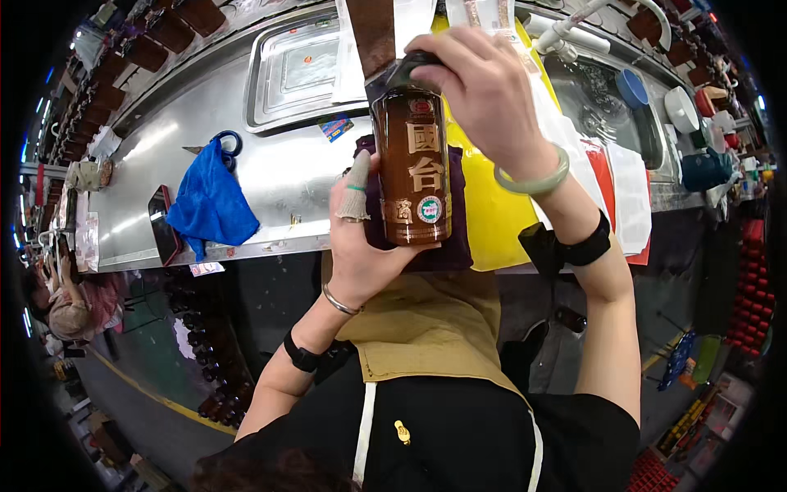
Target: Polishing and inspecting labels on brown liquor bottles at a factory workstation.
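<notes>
A brown glazed bottle with raised gold lettering and a round green-and-white label stands out in front of me, over the table's near edge. My left hand wraps round its lower left side, with a pale finger cot on one finger. At the bottle's top my right hand is closed on a dark piece at the neck; whether it is a cap or a cloth I cannot tell. Just beyond rises a brown flat-sided thing. A dark purple cloth lies behind the bottle.
Left on the steel table are a blue cloth, scissors and a phone. A steel tray sits farther back. To the right lie a yellow sheet, white papers and a sink with a blue bowl.
</notes>
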Demonstrator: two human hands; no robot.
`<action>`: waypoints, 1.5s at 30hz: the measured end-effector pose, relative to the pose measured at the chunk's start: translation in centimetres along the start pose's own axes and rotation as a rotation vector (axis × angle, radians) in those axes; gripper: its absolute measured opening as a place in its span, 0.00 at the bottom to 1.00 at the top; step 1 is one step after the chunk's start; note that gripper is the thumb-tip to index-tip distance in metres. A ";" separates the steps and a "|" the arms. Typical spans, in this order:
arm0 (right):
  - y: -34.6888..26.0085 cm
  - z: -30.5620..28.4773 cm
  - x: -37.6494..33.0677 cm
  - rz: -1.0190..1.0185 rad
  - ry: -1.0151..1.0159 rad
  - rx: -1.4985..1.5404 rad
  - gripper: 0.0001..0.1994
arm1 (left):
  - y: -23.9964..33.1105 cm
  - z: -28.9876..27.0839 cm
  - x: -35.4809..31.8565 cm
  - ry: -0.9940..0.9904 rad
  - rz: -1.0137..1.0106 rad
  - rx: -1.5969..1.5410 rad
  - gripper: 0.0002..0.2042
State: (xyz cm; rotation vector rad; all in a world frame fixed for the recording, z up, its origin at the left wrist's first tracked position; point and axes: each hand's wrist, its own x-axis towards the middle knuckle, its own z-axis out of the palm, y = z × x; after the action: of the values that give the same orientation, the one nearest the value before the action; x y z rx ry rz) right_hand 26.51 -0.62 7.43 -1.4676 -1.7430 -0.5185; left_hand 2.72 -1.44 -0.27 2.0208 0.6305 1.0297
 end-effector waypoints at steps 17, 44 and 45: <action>-5.8 -3.4 -9.5 -0.133 -0.162 0.325 0.14 | -1.6 -1.5 -0.3 -0.208 -0.052 -0.084 0.52; -7.1 -11.4 -6.6 0.567 -0.010 0.646 0.09 | 8.2 -2.5 5.9 -0.815 -0.643 -0.805 0.37; -7.5 -12.2 -7.3 0.586 0.040 0.672 0.10 | 8.4 -2.0 6.0 -0.882 -0.587 -0.763 0.41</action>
State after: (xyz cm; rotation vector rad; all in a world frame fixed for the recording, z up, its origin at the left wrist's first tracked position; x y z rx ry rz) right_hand 23.21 -16.02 10.53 -1.3486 -1.1865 0.3198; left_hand 5.04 -1.29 9.99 1.2700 0.2405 -0.0457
